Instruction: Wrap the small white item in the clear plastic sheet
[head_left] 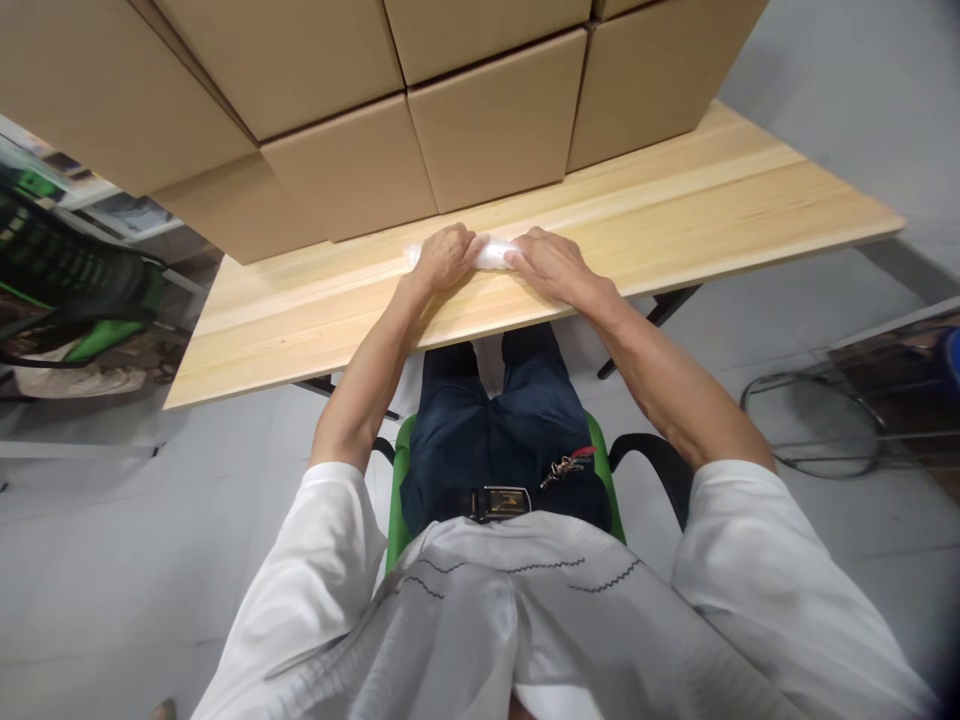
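Head view: two hands on a small white roll at a wooden table.
Left hand (444,257) and right hand (546,264) each curl closed around one end of the white roll (493,253), which lies on the table (697,210) between them; cardboard boxes (487,130) stand just beyond the knuckles.

pale striped wood table (675,215), plain tan boxes (495,140) on it, bright green chair (401,470) below, navy trousers (487,430), white shirt (525,620)

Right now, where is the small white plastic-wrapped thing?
In the head view, the white wrapped item lies on the wooden table, gripped between the left hand and right hand, just before the stacked cardboard boxes.
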